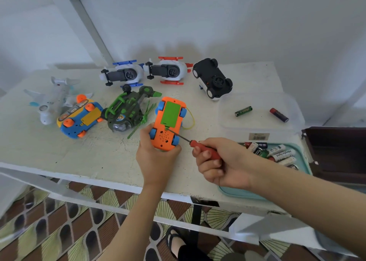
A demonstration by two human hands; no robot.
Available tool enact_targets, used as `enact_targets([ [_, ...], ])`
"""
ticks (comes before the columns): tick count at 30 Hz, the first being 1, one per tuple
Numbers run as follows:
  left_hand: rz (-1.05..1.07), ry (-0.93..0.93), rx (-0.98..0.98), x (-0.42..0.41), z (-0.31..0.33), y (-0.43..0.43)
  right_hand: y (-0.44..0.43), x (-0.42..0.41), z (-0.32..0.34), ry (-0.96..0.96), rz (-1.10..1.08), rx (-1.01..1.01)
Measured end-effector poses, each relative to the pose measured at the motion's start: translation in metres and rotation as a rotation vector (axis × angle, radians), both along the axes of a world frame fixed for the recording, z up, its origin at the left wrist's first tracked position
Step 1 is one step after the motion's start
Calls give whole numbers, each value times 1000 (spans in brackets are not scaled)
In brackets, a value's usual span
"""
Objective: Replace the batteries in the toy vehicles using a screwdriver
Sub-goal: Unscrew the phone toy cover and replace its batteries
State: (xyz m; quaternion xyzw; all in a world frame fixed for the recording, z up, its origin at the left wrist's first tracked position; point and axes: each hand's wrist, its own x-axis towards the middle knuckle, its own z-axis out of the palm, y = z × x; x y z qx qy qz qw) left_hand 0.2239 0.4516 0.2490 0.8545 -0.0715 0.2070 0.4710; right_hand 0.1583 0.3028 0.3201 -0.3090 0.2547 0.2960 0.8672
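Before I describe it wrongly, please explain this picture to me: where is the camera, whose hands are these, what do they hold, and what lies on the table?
No machine is here: a person works with bare hands. The one picture comes from a camera worn on the head, looking down. The left hand grips an orange toy car, underside up. The right hand holds a red-handled screwdriver, its tip at the edge of the car's green battery cover. On the white table lie other toy vehicles, among them a green helicopter and a black car. A green battery and a red battery lie on or in a clear box; a teal tray holds many more.
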Motion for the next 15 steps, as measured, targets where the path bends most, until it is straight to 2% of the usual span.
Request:
enact_targets([
  [3,9,10,-25,-1,1,0,0,-9,3,-109,102,-241],
  [8,-6,29,-8,1,-2,1,-5,-16,7,-367,194,-858],
  [12,-33,20,8,1,-3,2,-12,-12,3,-648,200,-1467],
  [15,-46,1,17,2,-3,2,-14,-10,-1,-802,251,-1736],
])
